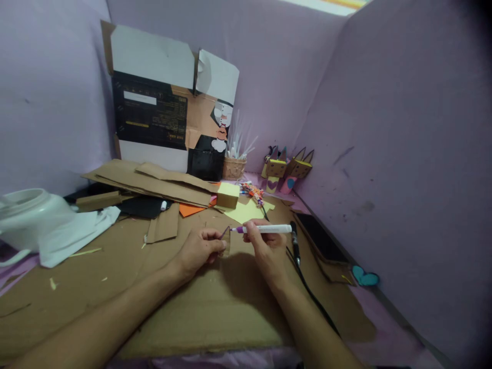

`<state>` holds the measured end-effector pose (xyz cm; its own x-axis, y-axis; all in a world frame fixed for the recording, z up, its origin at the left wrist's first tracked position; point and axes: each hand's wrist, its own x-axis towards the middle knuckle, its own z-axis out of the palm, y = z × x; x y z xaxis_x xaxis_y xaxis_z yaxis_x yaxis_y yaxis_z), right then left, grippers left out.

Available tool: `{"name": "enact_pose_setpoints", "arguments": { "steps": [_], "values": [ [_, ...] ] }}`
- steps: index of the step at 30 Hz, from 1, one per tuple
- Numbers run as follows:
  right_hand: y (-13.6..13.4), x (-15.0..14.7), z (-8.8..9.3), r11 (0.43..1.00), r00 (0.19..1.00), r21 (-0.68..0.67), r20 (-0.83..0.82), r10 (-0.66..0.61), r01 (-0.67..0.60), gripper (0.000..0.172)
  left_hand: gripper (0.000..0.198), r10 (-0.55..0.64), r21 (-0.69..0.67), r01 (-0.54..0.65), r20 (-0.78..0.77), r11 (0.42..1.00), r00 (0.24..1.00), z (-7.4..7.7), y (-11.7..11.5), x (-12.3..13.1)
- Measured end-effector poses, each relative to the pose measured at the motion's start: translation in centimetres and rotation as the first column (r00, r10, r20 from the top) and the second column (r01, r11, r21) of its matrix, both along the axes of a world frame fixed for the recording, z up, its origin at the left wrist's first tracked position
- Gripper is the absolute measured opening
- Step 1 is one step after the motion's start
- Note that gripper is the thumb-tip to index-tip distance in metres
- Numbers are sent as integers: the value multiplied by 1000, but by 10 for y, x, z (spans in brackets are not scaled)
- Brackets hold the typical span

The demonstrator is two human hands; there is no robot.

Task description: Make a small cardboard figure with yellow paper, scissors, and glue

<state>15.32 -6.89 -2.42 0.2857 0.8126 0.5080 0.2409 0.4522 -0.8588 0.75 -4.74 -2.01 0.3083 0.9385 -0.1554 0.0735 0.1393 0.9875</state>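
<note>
Between the thumb and fingers of my left hand (202, 249) is a small pointed cardboard piece (226, 246), its upper edge marked with a dark purple line. My right hand (265, 248) is closed around a white marker pen (274, 229) with a purple front end. The marker's tip points left and meets or nearly meets the top of the piece; exact contact is too small to tell. Both hands are above a brown cardboard sheet (184, 312). Close by the right hand lies a black pen (295, 243).
Cardboard strips (154, 182), yellow paper (249, 210) and a small yellow-topped box (228, 196) lie beyond the hands. A white pot (34, 215) stands left. To the right are a phone (321, 236), a black cable (315, 297) and a teal heart (365, 277). Cardboard figures (275, 169) stand behind.
</note>
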Motion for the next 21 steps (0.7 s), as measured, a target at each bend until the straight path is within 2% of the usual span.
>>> {"name": "enact_pose_setpoints", "arguments": {
  "steps": [7, 15, 21],
  "values": [
    [-1, 2, -5, 997, 999, -74, 29, 14, -12, 24, 16, -5, 2, 5, -1, 1000, 1000, 0, 1, 0],
    [0, 1, -3, 1000, 1000, -2, -11, 21, -21, 22, 16, -4, 8, 4, -12, 1000, 1000, -1, 1, -1],
    [-1, 1, -5, 999, 999, -33, 30, 21, -20, 23, 16, -1, 1, 1, -11, 1000, 1000, -1, 0, 0]
  ]
}}
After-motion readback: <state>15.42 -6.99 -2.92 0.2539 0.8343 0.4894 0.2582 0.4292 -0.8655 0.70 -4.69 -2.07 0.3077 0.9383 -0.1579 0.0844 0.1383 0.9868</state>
